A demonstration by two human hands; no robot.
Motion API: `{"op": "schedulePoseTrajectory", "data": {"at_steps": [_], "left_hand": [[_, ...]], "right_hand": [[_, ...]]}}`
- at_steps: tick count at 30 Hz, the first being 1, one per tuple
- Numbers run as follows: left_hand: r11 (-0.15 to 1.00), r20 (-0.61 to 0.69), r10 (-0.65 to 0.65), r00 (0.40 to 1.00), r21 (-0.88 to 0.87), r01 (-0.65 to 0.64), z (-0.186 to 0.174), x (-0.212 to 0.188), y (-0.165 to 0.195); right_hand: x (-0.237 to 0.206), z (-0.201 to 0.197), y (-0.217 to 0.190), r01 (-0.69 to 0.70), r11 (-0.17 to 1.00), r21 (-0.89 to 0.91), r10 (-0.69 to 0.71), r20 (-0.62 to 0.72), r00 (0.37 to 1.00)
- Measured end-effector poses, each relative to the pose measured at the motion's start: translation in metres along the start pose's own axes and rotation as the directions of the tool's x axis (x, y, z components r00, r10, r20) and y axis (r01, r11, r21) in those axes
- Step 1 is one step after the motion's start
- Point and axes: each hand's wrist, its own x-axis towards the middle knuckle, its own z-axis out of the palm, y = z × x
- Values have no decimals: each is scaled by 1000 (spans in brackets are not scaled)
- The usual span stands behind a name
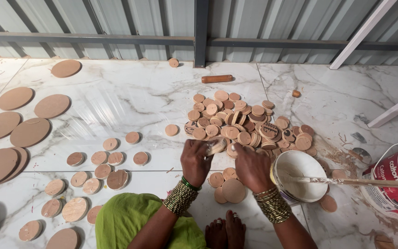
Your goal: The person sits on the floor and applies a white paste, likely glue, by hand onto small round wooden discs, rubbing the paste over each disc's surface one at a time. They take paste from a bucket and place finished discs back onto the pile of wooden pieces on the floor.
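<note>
Wooden disc (216, 145) between left hand (195, 161) and right hand (252, 167), above disc pile (245, 122).

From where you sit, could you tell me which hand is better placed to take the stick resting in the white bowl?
The right hand, probably: the white bowl sits just beside it and the stick points off to that side. The left hand would have to cross over.

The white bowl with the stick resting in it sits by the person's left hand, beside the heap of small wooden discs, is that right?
Not quite. In the head view the white bowl with the stick sits by the right hand, not the left hand. It does lie beside the heap of small wooden discs.
</note>
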Motion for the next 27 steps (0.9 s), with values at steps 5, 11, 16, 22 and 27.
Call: {"op": "schedulePoseTrajectory", "data": {"at_steps": [5,11,16,22,27], "left_hand": [[977,15,-147,989,-155,148,-1,2,-7],[958,-28,-184,983,-231,173,3,-1,-14],[944,-43,-207,977,-270,188,4,-6,-19],[958,-19,-217,976,-195,209,7,-7,-19],[936,-38,-225,974,-287,205,7,-6,-13]], "right_hand": [[-2,-5,-3,-64,819,570,152,-107,983],[-12,-3,-39,21,854,519,92,-192,977],[-17,-12,-53,103,902,420,4,-245,970],[-22,-17,-59,172,936,308,-98,-241,966],[-21,-19,-47,159,940,302,-59,-316,947]]}}
